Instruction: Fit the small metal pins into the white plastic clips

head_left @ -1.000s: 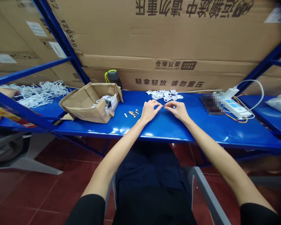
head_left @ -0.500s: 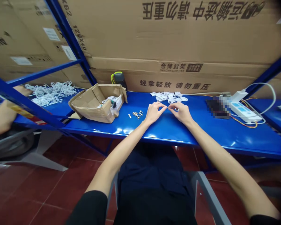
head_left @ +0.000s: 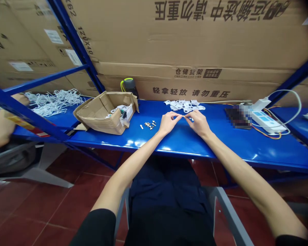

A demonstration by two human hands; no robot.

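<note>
My left hand [head_left: 168, 123] and my right hand [head_left: 198, 123] meet fingertip to fingertip above the blue table [head_left: 179, 141]. Each is pinched closed, and a tiny part shows between them, too small to name. To the left of my left hand lies a small group of metal-and-white pieces [head_left: 150, 125]. Beyond both hands is a pile of flat white plastic parts [head_left: 184, 105] with round holes. A small white bit is partly visible under my right fingers.
An open cardboard box [head_left: 100, 116] with assorted parts stands at left, a dark bottle [head_left: 130, 86] behind it. On the right are a power strip [head_left: 268, 122] with cables and a blurred-out dark object [head_left: 237, 117]. Past the blue post, another person's arm [head_left: 1, 128] is near white cords [head_left: 53, 101].
My hands stay together in nearly the same place, with the fingertips shifted slightly. The other person's arm at far left has moved a little to the left.
</note>
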